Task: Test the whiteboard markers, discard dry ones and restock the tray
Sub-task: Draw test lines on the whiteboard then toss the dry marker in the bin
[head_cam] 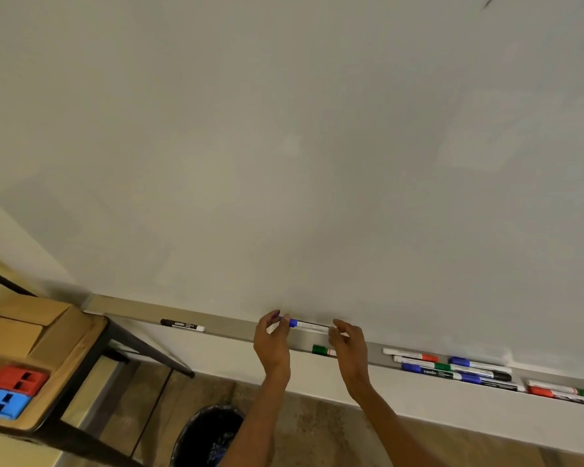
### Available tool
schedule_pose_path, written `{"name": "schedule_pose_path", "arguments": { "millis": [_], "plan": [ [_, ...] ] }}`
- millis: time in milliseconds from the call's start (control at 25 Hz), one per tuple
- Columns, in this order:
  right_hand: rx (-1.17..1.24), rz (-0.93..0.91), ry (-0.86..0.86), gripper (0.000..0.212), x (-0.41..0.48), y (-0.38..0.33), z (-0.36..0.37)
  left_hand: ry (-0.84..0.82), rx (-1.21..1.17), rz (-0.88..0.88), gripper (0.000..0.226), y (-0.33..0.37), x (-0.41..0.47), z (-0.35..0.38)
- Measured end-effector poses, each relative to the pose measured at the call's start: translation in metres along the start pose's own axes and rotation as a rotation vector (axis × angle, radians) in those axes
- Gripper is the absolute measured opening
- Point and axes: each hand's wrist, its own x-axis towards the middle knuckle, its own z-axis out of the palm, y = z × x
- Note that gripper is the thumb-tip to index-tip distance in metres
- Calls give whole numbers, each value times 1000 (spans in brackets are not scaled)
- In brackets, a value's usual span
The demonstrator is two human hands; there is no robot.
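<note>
Both hands raised before whiteboard (284,146), blue-capped marker (309,325) held level between them, just above tray (230,326). Left hand (273,343) fingers pinch cap end at 9 o'clock; right hand (349,345) fingers grip barrel end at 3 o'clock.

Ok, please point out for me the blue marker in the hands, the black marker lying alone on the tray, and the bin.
Blue marker (309,325): head view, on its white barrel between the hands.
Black marker (182,324): head view, mid-barrel, by the label.
Bin (196,429): head view, on its dark liner at the rim.
</note>
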Motion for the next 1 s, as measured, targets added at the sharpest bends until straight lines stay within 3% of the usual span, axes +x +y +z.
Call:
{"name": "schedule_pose_path", "arguments": {
  "millis": [120,280,360,440,640,800,1000],
  "plan": [
    [24,-133,55,14,-11,-28,-3,-66,-151,50,20,36,-7,-1],
    [-251,-382,112,6,-28,-63,-9,-164,-218,145,21,76,-26,-5],
    [-541,-586,182,31,-38,-81,-7,-215,-228,183,22,92,-40,-6],
    [-690,-698,253,43,-50,-98,-3,-266,-223,211,21,104,-55,-8],
    [-602,-779,188,22,-71,-141,-10,-424,-212,269,23,133,-87,-6],
    [-573,-811,179,27,-79,-171,-33,-558,-263,257,17,157,-116,8],
    [-672,-909,438,42,-85,-220,-75,-580,-308,345,14,199,-152,40]
  ]
}}
